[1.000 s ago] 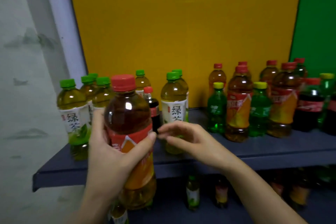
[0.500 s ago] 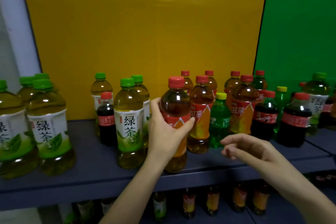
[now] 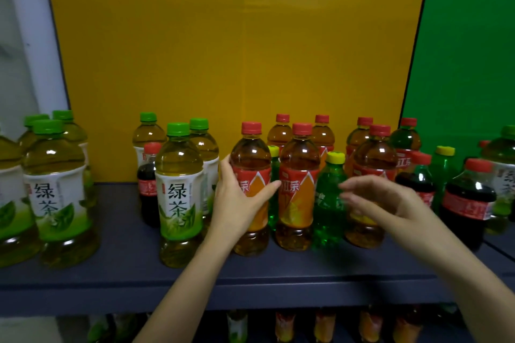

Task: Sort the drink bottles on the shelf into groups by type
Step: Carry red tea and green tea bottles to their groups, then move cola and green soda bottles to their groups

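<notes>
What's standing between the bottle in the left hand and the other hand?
In the head view, another red-capped tea bottle and a green soda bottle stand there.

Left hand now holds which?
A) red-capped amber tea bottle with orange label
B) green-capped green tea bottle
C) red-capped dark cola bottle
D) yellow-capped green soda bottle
A: the left hand has its fingers and thumb curled round the red-capped amber tea bottle with the orange label, which stands on the dark shelf.
</notes>
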Demonstrator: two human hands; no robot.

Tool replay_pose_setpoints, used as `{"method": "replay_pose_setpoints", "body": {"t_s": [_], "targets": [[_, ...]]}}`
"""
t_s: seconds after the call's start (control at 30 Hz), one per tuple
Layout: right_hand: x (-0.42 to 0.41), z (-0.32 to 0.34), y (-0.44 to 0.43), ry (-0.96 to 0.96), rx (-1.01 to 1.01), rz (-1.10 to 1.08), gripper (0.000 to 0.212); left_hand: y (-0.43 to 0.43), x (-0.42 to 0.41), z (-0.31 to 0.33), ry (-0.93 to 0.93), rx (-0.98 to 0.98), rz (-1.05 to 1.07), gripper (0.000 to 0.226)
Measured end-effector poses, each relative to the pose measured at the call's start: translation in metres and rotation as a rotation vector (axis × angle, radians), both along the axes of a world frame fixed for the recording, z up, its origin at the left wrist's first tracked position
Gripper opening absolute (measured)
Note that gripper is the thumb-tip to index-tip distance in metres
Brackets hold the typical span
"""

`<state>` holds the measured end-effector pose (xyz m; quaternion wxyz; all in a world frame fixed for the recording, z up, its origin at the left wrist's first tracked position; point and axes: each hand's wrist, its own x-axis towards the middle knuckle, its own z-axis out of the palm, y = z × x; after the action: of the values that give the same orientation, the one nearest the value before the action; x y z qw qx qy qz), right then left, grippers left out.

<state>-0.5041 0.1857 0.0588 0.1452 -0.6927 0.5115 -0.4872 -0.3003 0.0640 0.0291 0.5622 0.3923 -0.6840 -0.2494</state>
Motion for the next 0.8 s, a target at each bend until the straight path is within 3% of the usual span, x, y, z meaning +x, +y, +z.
{"method": "replay_pose_setpoints", "body": {"t_s": [0.13, 0.27, 0.47, 0.57, 0.7, 0.8], "targets": [[-0.003, 0.023, -0.020, 0.222, -0.188, -0.201, 0.027, 0.039, 0.029, -0.003, -0.181, 0.040, 0.003, 0.102], [0.002, 0.039, -0.041, 0.498, -0.298, -0.315, 0.037, 0.087, 0.071, -0.003, -0.137, -0.145, 0.054, 0.038], [0.010, 0.039, -0.063, 0.744, -0.060, -0.408, 0.045, 0.054, 0.139, 0.024, -0.128, -0.326, 0.377, 0.006], [0.014, 0.039, -0.066, 0.815, 0.008, -0.454, 0.049, 0.002, 0.159, 0.029, -0.308, -0.229, 0.485, 0.020], [0.017, 0.041, -0.068, 0.866, 0.024, -0.489, 0.049, -0.049, 0.158, 0.026, -0.516, -0.040, 0.401, 0.047], [0.018, 0.043, -0.067, 0.876, 0.019, -0.505, 0.048, -0.069, 0.148, 0.035, -0.420, 0.007, 0.365, 0.064]]}}
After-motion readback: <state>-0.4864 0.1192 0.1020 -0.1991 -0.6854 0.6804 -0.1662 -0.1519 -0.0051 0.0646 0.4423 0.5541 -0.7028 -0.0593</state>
